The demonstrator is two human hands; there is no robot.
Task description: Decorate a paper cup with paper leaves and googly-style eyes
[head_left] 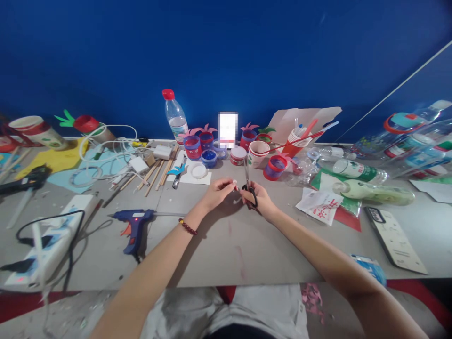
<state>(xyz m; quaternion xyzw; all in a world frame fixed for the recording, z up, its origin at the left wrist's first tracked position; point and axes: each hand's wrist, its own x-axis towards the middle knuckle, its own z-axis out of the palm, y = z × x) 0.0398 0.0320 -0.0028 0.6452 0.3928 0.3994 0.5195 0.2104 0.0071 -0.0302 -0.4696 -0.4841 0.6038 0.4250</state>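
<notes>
My left hand [217, 194] is closed in a pinch over the middle of the grey table. A small pale piece [235, 183] shows at its fingertips, too small to name for certain. My right hand [260, 200] grips a pair of scissors [251, 194] by the black handles, with the blades pointing away from me. The two hands are close together, apart by a small gap. Just beyond them stand a pink-and-white jar [238, 156], a white paper cup [259, 154] and a tub of blue paint [209, 158].
A blue glue gun [134, 223] and a power strip [52, 240] with cables lie on the left. Red-and-purple cups [275, 168] stand at the back beside a red-capped bottle [175, 115]. Several plastic bottles [360, 169] and a phone [395, 240] occupy the right.
</notes>
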